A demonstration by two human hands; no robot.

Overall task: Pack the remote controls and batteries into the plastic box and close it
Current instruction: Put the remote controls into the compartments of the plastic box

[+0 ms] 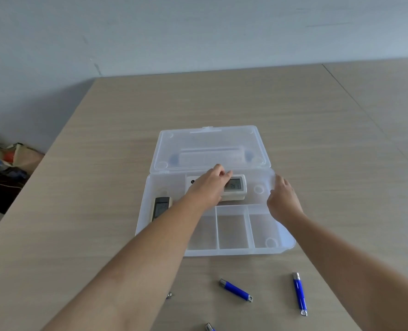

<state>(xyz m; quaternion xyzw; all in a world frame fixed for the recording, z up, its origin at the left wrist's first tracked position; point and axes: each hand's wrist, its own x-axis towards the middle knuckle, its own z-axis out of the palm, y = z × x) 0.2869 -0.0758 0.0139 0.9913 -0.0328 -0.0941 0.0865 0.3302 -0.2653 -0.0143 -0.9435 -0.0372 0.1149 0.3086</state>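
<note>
A clear plastic box [284,244] lies open on the table, its lid [210,146] folded back. In its rear section lies a white remote [235,187] with a screen; my left hand [210,185] rests on top of it, fingers closed over its far edge. A second, darker remote [160,207] lies in the box's left part, partly under my left forearm. My right hand [283,199] touches the box's right wall with fingers spread. Blue batteries [235,290] [299,293] lie on the table in front of the box.
The box's front row has small divided compartments [232,231]. Another battery [209,327] shows at the bottom edge, and a small metal tip [169,295] peeks from under my left arm. Bags [11,156] sit on the floor beyond the table's left edge.
</note>
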